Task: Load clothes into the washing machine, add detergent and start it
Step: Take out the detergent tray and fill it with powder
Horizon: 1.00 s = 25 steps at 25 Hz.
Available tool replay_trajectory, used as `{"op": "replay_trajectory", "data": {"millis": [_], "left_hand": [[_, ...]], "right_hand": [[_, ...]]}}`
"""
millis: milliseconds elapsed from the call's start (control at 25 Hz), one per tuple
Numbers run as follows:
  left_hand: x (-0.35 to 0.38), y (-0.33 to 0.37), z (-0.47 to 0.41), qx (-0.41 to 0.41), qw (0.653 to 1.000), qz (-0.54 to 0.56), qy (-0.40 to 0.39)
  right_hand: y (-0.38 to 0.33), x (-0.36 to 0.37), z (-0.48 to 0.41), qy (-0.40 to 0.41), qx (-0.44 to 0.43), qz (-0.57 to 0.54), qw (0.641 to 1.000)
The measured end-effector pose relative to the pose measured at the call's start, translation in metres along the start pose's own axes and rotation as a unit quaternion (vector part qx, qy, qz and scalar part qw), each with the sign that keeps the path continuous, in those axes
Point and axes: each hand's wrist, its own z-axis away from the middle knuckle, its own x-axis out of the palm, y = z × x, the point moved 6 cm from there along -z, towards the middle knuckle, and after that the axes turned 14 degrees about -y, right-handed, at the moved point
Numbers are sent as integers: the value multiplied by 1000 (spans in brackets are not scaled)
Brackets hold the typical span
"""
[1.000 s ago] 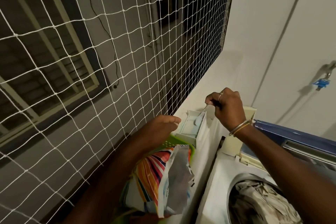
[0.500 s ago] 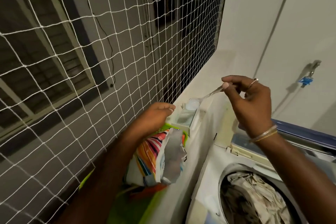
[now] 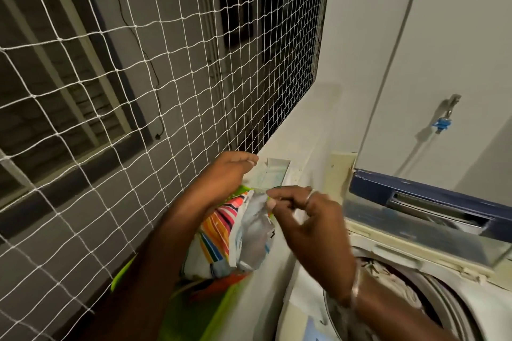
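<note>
Your left hand grips the white tray. Your right hand pinches the detergent bag mouth, left of the washing machine. Clothes lie inside the machine.

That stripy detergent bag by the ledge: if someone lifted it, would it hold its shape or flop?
Probably floppy: the detergent bag is creased and its torn silvery mouth gapes unevenly. Its bulging lower half suggests some weight inside. Tipped carelessly, it might spill through that open top. The left hand holds the white tray above it.
</note>
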Motion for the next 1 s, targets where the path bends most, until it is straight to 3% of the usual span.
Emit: {"op": "replay_trajectory", "data": {"millis": [120,320,400,560,800,1000], "left_hand": [[3,2,-1,0,1000,2,3],[5,6,3,-5,1000,-19,4],[8,10,6,1,1000,-29,3],[18,29,10,17,999,-33,1],[54,68,-10,35,996,-85,5],[97,99,-27,62,992,-102,38]], "right_hand": [[16,38,-4,-57,24,13,998],[15,60,-14,-222,-10,239,945],[11,48,-18,-217,-18,195,956],[26,6,-16,-123,30,-10,992],[80,-24,-34,-106,137,-215,961],[118,-38,-49,-113,196,-248,942]]}}
